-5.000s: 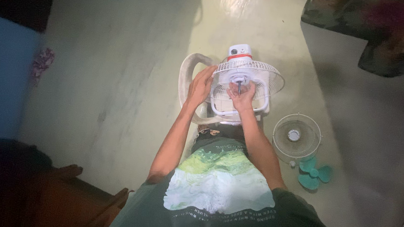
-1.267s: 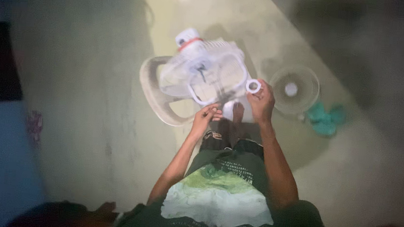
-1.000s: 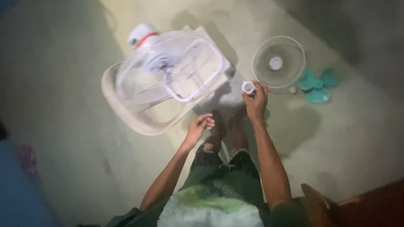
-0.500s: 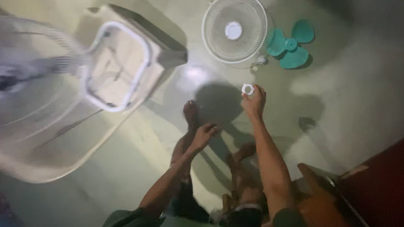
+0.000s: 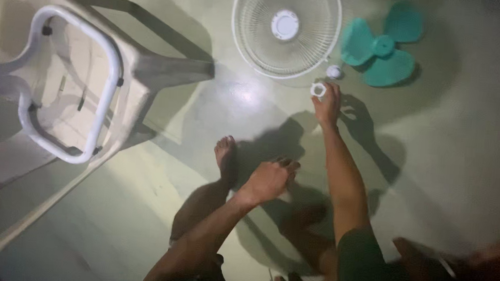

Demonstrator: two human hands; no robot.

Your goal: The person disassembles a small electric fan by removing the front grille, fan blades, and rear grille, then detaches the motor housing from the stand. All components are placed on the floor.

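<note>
One small white ring nut sits pinched in the fingertips of the right hand, in the upper middle of the frame, just below the rim of the fan grille. One round white wire fan grille lies flat on the floor at the top centre, with a solid white disc at its hub. One teal fan blade with three lobes lies at the upper right, just beside the grille and apart from it. One small white cap rests on the floor between the grille's lower edge and the blade, just above the pinched ring. One pale plastic fan body, with a white tubular loop on it, fills the upper left of the frame, tilted over on the floor.

Two hands show. The right arm stretches straight up the frame from the lower right, wrist extended, fingers closed around the ring at its top end, low over the floor. The left arm comes up from the bottom centre, and the left hand hangs loosely in mid-frame with fingers curled inward, holding nothing that can be seen. One bare foot rests on the floor just left of that hand, toes pointing up the frame. Dark shadows of the arms spread across the green floor.
</note>
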